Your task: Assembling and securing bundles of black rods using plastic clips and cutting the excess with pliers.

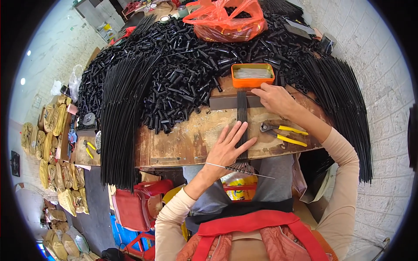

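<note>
A flat row of thin black rods (242, 104) lies side by side on the wooden table, running toward my lap. My left hand (230, 144) rests flat over the rods with its fingers spread, pressing them against the table. At their far end, my right hand (274, 99) has thumb and forefinger pinched together; whatever thin thing is between them is too small to make out. Just beyond it stands an orange tin (252, 82) holding many fine pale metal pins or wires. Across my left wrist lies a thin metal rod (261, 175) with small dark pieces along it.
Yellow-handled cutting pliers (291, 134) lie right of the rods. A dark flat bar (221, 102) sits under their far part. Heaps of black tubes (178, 78) cover the back; long rod bundles (124, 126) hang over the edge on both sides. A red plastic bag (228, 26) tops the heap.
</note>
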Motion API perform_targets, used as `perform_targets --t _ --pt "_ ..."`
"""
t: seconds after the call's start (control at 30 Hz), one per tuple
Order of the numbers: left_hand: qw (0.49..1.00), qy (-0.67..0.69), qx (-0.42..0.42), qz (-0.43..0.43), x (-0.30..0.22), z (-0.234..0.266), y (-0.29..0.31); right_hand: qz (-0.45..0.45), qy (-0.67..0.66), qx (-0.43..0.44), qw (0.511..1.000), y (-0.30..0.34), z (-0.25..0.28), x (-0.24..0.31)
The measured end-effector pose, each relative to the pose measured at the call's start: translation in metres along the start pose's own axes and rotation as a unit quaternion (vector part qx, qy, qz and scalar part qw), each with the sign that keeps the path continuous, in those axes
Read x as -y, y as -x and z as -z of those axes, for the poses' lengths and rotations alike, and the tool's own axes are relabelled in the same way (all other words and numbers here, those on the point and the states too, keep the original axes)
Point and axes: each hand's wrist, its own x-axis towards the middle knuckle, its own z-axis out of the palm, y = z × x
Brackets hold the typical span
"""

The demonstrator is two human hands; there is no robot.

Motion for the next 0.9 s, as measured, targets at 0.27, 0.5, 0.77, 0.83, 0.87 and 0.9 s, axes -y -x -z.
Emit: perform_targets --t 0.27,0.5,0.77,0.83,0.87,0.9 --pt "1.0 0.024 0.012 0.003 0.001 0.001 0.001 0.032 -0.006 -0.005 0.999 -0.008 0.002 0.002" --pt "0.999 0.05 0.018 0.003 0.0 0.006 0.0 0.066 -0.021 -0.064 0.996 -0.013 -0.009 -0.014" --pt "0.997 0.072 0.029 0.002 0.0 0.006 0.0 0.062 -0.031 -0.055 0.996 -0.014 -0.009 -0.007" --pt "0.997 0.071 0.031 0.009 -0.001 0.008 0.001 0.069 -0.016 -0.067 0.995 -0.016 -0.008 -0.004" --pt "0.997 0.071 0.031 0.008 -0.001 0.008 0.0 0.068 -0.015 -0.067 0.995 -0.017 -0.008 -0.004" --pt "0.997 0.069 0.03 0.006 -0.001 0.008 0.0 0.075 -0.032 -0.075 0.994 -0.02 -0.009 -0.004"
